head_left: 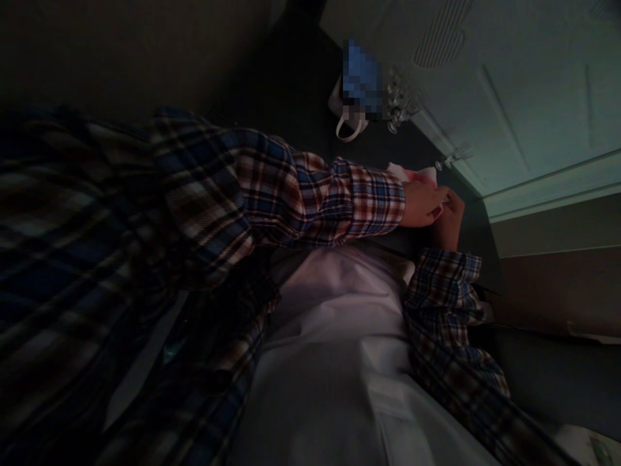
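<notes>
hands (421,203) together by pink-white cloth (413,174)

This place is looking like a home, though the dimness is hiding which room: a striped, heart-like decoration (442,35) is showing on a pale panelled wall (548,97), and beside it a dark bench (478,226) is carrying what are looking like small clear glasses (400,100) and a white container (336,98) with a loop handle (350,138)
</notes>
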A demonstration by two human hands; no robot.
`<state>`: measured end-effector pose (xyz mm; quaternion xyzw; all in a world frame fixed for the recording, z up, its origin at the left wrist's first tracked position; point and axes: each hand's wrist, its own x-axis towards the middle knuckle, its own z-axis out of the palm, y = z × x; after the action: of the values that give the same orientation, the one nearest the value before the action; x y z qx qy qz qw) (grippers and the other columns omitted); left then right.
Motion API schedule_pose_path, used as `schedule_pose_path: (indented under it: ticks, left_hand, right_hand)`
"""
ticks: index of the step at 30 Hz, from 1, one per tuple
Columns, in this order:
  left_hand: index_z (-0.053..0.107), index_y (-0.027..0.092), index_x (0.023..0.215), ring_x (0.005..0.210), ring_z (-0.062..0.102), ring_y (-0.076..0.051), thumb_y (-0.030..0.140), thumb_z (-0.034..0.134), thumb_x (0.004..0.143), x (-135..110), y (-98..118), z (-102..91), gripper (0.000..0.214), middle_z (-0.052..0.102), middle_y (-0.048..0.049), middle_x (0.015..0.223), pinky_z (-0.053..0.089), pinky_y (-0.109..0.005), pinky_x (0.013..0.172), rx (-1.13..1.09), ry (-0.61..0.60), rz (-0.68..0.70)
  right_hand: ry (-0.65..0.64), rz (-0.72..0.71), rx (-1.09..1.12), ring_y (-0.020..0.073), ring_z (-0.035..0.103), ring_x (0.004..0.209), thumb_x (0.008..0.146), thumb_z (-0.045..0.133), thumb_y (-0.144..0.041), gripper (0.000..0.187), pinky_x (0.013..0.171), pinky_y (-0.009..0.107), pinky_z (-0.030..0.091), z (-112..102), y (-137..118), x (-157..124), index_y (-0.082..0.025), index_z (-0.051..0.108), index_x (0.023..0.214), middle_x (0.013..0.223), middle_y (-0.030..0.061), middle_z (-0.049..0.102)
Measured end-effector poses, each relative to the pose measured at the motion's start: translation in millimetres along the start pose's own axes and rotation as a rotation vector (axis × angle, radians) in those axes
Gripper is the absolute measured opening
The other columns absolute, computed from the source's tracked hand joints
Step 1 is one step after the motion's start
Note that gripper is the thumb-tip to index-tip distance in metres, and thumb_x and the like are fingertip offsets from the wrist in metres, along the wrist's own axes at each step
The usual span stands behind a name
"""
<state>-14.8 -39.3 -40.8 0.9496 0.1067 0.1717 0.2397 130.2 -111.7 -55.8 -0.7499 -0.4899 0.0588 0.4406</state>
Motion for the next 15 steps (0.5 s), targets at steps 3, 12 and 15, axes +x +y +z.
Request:
schedule_pose_path:
  ticks: [3, 12, 15]
  left_hand:
    - [0.041, 0.010, 0.137, 0.108, 0.060, -0.020, 0.032, 0.028, 0.093, 0.2, -0.2, 0.3, 0.051, 0.058, -0.0120, 0.122, 0.049, -0.032, 0.093, 0.006, 0.001, 0.002]
    - [0.040, 0.009, 0.138, 0.108, 0.059, -0.019, 0.031, 0.029, 0.094, 0.2, 0.6, -1.2, 0.051, 0.057, -0.0113, 0.122, 0.048, -0.032, 0.095, -0.004, -0.008, 0.002]
    - [0.041, 0.011, 0.138, 0.108, 0.059, -0.019, 0.032, 0.028, 0.094, -0.5, 0.6, -1.7, 0.050, 0.057, -0.0109, 0.123, 0.048, -0.032, 0.096, 0.007, -0.006, -0.010]
  right_hand:
    - [0.002, 0.000, 0.024, 0.0001, 0.029, 0.060, 0.065, 0.046, -0.025, 0.019, 0.057, 0.015, 0.023, 1.1, -1.9, -0.7, -0.009, 0.037, 0.062, 0.061, -0.0022, 0.035]
    - [-0.010, -0.006, 0.095, -0.0003, 0.030, 0.060, 0.062, 0.048, -0.025, 0.018, 0.056, 0.015, 0.023, 2.2, -3.5, -0.8, -0.008, 0.040, 0.062, 0.061, -0.0021, 0.037]
    - [-0.006, 0.010, 0.072, -0.0002, 0.031, 0.060, 0.064, 0.047, -0.026, 0.019, 0.057, 0.015, 0.024, 2.1, -3.6, -1.0, -0.009, 0.039, 0.063, 0.061, -0.0023, 0.037]
